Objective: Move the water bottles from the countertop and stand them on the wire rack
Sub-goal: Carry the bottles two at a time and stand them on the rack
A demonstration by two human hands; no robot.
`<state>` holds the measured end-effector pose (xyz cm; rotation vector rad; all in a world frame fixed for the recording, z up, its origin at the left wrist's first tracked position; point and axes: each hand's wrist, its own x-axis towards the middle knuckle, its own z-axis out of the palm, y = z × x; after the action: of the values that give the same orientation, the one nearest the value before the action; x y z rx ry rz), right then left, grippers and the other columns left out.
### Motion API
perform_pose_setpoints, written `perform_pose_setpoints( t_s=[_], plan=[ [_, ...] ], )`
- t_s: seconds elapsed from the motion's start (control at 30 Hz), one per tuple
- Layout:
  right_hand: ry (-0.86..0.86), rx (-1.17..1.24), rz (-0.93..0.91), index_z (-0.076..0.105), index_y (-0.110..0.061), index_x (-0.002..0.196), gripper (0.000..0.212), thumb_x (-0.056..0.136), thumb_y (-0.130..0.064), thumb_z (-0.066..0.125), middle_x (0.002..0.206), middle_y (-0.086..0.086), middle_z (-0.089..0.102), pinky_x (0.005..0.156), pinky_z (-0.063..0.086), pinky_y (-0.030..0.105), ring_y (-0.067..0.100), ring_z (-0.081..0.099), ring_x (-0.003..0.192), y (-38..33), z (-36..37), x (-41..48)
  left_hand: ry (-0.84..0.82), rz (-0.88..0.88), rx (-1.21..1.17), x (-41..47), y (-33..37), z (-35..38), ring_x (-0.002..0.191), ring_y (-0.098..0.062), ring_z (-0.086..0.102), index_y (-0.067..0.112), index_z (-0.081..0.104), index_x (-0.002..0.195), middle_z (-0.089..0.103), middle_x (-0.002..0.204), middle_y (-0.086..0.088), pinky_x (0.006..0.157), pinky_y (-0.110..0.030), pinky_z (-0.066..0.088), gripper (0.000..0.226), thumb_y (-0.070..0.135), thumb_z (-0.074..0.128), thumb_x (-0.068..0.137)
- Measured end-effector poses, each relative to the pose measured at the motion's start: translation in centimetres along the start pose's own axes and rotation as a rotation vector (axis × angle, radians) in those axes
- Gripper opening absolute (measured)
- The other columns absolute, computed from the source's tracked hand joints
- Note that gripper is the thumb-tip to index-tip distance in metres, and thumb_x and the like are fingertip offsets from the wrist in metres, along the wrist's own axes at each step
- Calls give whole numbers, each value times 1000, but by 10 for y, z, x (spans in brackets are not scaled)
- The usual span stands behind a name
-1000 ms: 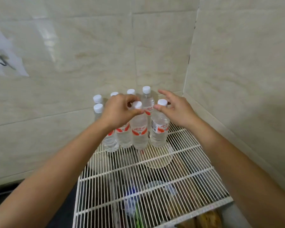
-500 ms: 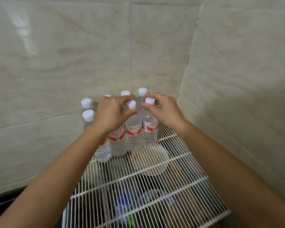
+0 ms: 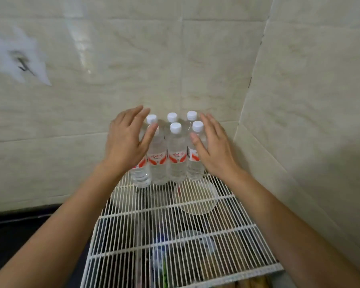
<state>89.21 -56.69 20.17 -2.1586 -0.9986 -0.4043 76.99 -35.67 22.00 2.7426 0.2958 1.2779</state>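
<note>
2 bare forearms (image 3: 71,215), bare left hand (image 3: 126,142), right hand (image 3: 214,149).

Clear glossy plastic water bottles (image 3: 176,161), white matt caps (image 3: 175,127); white coated wire rack (image 3: 187,235); glossy marbled wall tiles (image 3: 116,65).

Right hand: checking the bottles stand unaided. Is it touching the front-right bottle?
Cannot tell. Head view: the right hand overlaps the front-right bottle, but neither contact nor gap shows plainly.

The left hand (image 3: 126,142) hides parts of bottles (image 3: 140,175); the hook (image 3: 24,64) at upper left is blurry; things (image 3: 187,243) under the wire rack (image 3: 154,213) are unclear.
</note>
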Motion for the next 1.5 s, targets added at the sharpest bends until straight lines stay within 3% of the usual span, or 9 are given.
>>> perform_pose_setpoints(
  t_s=[0.13, 0.37, 0.6, 0.83, 1.13, 1.27, 1.5],
  plan=[
    [59, 68, -99, 35, -11, 156, 64, 103, -47, 38, 163, 13, 32, 122, 21, 37, 27, 27, 152, -24, 19, -26, 16, -147, 152, -75, 1, -49, 139, -40, 45, 10, 49, 146, 44, 154, -19, 110, -54, 37, 54, 43, 44, 104],
    [-250, 283, -286, 35, -10, 155, 63, 104, -47, 37, 164, 14, 29, 125, 21, 42, 28, 24, 153, -132, 111, -82, -60, -346, 495, -211, -19, -161, 146, -41, 37, 8, 48, 147, 37, 158, -22, 111, -58, 35, 56, 43, 42, 105],
    [-341, 380, -488, 36, -15, 155, 60, 105, -47, 42, 165, 14, 27, 125, 17, 41, 30, 22, 153, -268, 149, -136, 18, -664, 772, -291, -63, -299, 148, -41, 31, 10, 45, 149, 34, 160, -23, 115, -60, 31, 63, 51, 39, 102],
    [-348, 368, -651, 32, -22, 157, 62, 104, -49, 45, 168, 11, 18, 125, 9, 43, 28, 10, 157, -417, 200, -193, -5, -766, 836, -391, -121, -415, 148, -43, 30, 11, 46, 150, 32, 160, -24, 113, -64, 30, 65, 52, 36, 100],
    [-521, 459, -770, 34, -17, 157, 64, 102, -47, 48, 168, 14, 20, 126, 16, 51, 29, 11, 157, -663, 307, -309, -92, -926, 899, -536, -225, -595, 151, -39, 27, 13, 43, 152, 28, 163, -20, 116, -63, 27, 67, 53, 35, 99],
    [-563, 495, -870, 35, -17, 157, 64, 102, -45, 50, 168, 12, 19, 126, 18, 49, 26, 11, 157, -734, 337, -335, -130, -1002, 911, -574, -260, -641, 149, -39, 30, 12, 44, 151, 31, 161, -22, 115, -63, 29, 69, 56, 32, 99],
    [-653, 519, -880, 34, -19, 157, 63, 102, -48, 46, 169, 10, 18, 126, 20, 47, 23, 8, 158, -815, 423, -345, -171, -1091, 883, -614, -346, -669, 151, -36, 28, 15, 41, 153, 30, 163, -19, 117, -60, 29, 71, 59, 29, 99]
  ],
)
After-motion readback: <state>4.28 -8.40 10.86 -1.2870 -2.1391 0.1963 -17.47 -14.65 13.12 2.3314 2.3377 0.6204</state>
